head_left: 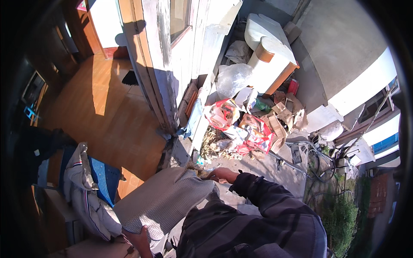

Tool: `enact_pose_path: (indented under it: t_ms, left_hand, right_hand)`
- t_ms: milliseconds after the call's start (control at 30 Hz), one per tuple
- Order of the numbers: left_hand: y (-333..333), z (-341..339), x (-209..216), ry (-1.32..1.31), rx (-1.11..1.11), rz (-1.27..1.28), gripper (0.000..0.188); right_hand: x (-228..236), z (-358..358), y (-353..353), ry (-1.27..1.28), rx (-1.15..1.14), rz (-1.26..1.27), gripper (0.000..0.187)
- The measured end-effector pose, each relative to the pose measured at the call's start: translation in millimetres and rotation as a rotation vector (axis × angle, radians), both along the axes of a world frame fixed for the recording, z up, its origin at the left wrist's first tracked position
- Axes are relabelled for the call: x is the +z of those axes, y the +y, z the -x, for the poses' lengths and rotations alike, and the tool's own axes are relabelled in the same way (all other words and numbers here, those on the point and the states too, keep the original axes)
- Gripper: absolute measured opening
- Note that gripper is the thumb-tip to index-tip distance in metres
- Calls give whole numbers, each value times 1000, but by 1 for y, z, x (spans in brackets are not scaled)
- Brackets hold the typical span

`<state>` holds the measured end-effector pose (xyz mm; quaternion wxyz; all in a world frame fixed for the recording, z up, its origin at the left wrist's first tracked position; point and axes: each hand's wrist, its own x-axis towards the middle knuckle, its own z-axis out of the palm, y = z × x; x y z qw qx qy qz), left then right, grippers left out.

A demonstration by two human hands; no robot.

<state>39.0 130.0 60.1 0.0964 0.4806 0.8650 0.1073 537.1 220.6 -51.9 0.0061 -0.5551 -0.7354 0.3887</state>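
Note:
A grey mat [161, 195] with a dimpled surface slants across in front of my body. My left hand [138, 241] grips its near left edge, thumb on top and the other fingers partly hidden. My right hand [223, 174] is at the mat's far right corner, its fingers drawn together. A tan fluffy clump [197, 168] shows by those fingertips; I cannot tell whether they pinch it or the mat's edge. Beside the mat on the left, an off-white cloth sack [92, 210] with striped edging drapes over a blue textured piece [104, 178].
A doorway with a peeling frame [161, 64] opens onto a wooden floor [112, 116] at left. Red-and-white bags [256, 129], cardboard [279, 127] and clear plastic [232, 79] lie piled by a white cabinet [275, 60]. Hoses [320, 165] and green plants [340, 219] are at right.

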Motion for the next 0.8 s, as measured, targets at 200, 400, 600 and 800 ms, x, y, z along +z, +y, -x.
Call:
enact_pose_path:
  t_ms: [200, 400, 600, 800]
  left_hand:
    - [-3, -16, 20, -125, 1, -26, 108]
    - [-10, -34, 29, -32, -26, -28, 108]
    - [-12, -62, 29, -18, -44, 45, 112]
    - [3, -86, 39, -40, -24, 38, 112]
  right_hand:
    - [4, 44, -5, -3, -116, 63, 28]
    - [-29, 60, -3, 0, -100, -16, 28]
    - [-99, 59, 16, -124, 14, -32, 28]
    - [-77, 27, 68, -154, 201, -39, 31]
